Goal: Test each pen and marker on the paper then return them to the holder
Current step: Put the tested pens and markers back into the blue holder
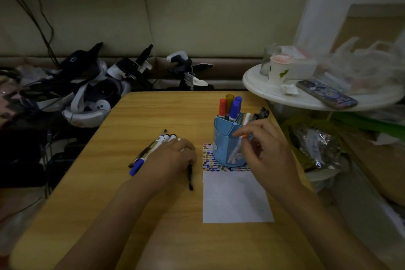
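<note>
Overhead, head camera: a person's two bare forearms reach over a wooden table [153, 116] in dim light.
Left hand [173, 158]: lies knuckles up on a loose bunch of pens and markers [151, 149], fingers curled over them; a black pen [190, 176] pokes out from under the palm toward the viewer. Whether the fingers actually grip the bunch cannot be told.
Right hand [266, 151]: raised beside the holder, thumb and fingers pinching a white marker with an orange band [242, 137] at the holder's right rim.
Holder [228, 149]: blue plastic, upright, divided into compartments, standing on the far end of the paper. Its back compartment has a red, a brown and two blue capped markers [230, 106] standing up; several dark pens [262, 113] lean out on the right.
Paper [234, 197]: white sheet near the table's right edge, its far strip covered in small multicoloured test marks [208, 160], the near part blank.
Surroundings: a white round tray [263, 92] to the right carries a paper cup [278, 70] and a phone [326, 94]; headsets and straps [87, 94] lie heaped beyond the table at left.
</note>
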{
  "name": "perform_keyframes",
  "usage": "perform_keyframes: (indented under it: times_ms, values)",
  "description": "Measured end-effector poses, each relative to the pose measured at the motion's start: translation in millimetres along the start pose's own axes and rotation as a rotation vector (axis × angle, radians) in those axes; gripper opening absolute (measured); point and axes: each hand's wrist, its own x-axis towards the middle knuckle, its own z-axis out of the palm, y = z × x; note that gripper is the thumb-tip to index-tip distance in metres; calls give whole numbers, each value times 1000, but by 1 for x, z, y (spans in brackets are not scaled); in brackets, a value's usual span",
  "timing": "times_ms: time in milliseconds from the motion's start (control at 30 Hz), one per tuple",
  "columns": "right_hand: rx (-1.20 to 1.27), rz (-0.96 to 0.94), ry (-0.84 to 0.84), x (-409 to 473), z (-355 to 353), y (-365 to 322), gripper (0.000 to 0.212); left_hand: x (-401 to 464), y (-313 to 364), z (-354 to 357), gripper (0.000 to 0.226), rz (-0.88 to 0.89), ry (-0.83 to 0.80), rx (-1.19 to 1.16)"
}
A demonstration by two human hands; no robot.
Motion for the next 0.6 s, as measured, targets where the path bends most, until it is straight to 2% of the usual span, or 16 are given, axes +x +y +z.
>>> perform_keyframes:
  times_ms: [67,200,300,500,600]
  values:
    - [-8,-1,-4,0,0,-1,22,3,2,-3,35,27,40,-58]
    - [40,-6,-93,-1,2,-5,18,4,7,-11,19,16,232,-186]
    - [101,-6,-173,-6,8,-12,23,2,14,-18,13,21,342,-247]
    - [141,26,-153,-8,15,-19,12,3,36,-9,20,54,320,-414]
    - [210,98,-78,-2,8,-19,20,4,43,-7,22,17,320,-445]
